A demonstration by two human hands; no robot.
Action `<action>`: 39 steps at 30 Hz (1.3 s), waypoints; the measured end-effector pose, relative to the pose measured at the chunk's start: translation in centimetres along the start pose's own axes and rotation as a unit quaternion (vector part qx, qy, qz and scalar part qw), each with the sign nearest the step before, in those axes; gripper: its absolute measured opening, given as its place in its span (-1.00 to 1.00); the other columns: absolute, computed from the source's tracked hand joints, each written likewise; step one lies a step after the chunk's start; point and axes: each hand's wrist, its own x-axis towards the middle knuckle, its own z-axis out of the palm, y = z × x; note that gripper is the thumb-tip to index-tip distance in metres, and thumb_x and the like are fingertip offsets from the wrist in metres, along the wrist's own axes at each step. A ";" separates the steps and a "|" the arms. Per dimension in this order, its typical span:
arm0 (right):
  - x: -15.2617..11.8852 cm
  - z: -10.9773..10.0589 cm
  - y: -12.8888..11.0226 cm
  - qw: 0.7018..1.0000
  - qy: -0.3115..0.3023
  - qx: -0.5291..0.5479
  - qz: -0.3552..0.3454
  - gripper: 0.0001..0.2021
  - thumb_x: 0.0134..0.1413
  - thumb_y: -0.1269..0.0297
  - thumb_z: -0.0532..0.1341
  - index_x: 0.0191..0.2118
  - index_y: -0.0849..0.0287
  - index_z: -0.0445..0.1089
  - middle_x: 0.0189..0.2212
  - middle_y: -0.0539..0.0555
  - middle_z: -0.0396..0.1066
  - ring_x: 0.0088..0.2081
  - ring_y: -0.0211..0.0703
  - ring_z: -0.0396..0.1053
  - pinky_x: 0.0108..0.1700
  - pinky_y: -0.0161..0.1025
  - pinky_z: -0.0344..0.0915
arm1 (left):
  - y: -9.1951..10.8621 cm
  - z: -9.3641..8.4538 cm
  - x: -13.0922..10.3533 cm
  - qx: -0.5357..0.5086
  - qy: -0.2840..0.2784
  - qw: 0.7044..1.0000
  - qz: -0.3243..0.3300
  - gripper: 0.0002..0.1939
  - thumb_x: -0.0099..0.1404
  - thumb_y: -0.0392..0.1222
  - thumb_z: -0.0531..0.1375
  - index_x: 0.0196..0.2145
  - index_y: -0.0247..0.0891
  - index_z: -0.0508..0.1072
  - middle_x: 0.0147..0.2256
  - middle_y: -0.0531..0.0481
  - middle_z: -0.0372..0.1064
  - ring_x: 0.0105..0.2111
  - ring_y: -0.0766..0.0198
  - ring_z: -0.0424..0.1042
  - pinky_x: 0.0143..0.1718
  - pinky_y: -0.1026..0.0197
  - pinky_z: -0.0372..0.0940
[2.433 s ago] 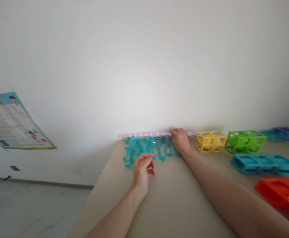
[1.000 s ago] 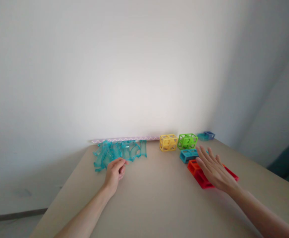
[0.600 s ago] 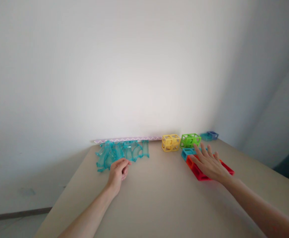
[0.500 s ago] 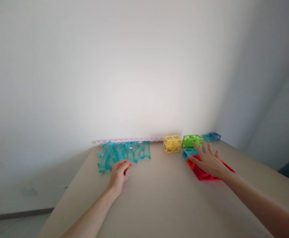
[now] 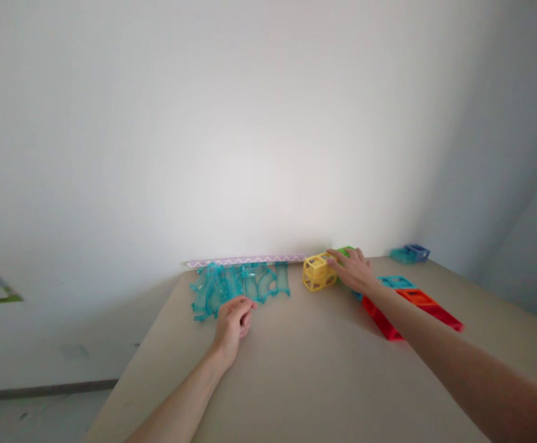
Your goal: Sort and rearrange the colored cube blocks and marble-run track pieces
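Observation:
My left hand [image 5: 234, 323] rests closed on the table, just in front of a pile of clear teal track pieces [image 5: 222, 286]; nothing shows in its curled fingers. My right hand [image 5: 354, 269] reaches over the green block frame [image 5: 346, 250], its fingers spread and its fingertips at the right end of the yellow block frame [image 5: 315, 274]. The hand covers most of the green frame. Under and beside my right forearm are the red frame pieces [image 5: 383, 320], with an orange piece [image 5: 416, 297] and a blue piece [image 5: 397, 282] behind them.
Against the wall lies a long flat strip [image 5: 250, 260] with a purple and white zigzag. A dark blue frame [image 5: 418, 251] and a teal piece [image 5: 401, 255] sit at the back right corner of the table [image 5: 291, 381].
My right hand has moved left and back, from above the red and blue pieces to the green and yellow frames. The yellow frame is slightly turned. The view has shifted a little.

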 end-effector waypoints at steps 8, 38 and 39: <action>-6.4 -2.2 -4.9 0.991 0.047 0.029 -0.125 -0.60 0.27 0.01 -0.09 0.11 -0.13 0.29 -0.06 0.15 0.29 0.02 0.11 0.19 0.09 0.19 0.05 | 0.6 0.8 -0.8 0.097 -0.066 0.992 0.053 -0.69 0.15 -0.02 0.25 -0.23 -0.27 0.43 -0.51 0.09 0.23 -0.59 0.42 0.19 -0.69 0.42 0.03; -10.1 -0.3 -4.9 0.632 -0.346 0.665 -0.197 -0.57 -0.04 0.12 0.33 -0.08 0.18 0.27 -0.18 0.09 0.37 -0.12 -0.05 0.35 -0.07 -0.14 0.27 | 3.0 2.7 -4.1 -0.048 -0.346 0.930 -0.115 -0.57 0.05 -0.03 0.24 -0.11 -0.22 0.39 -0.25 -0.08 0.31 -0.31 0.16 0.37 -0.31 0.20 0.26; -10.1 -0.2 -4.9 0.634 -0.341 0.665 -0.198 -0.57 -0.04 0.12 0.33 -0.08 0.18 0.27 -0.19 0.08 0.37 -0.13 -0.05 0.35 -0.08 -0.14 0.27 | 3.1 2.8 -4.2 -0.050 -0.341 0.930 -0.124 -0.58 0.05 -0.04 0.23 -0.12 -0.20 0.38 -0.28 -0.07 0.31 -0.33 0.17 0.37 -0.34 0.20 0.26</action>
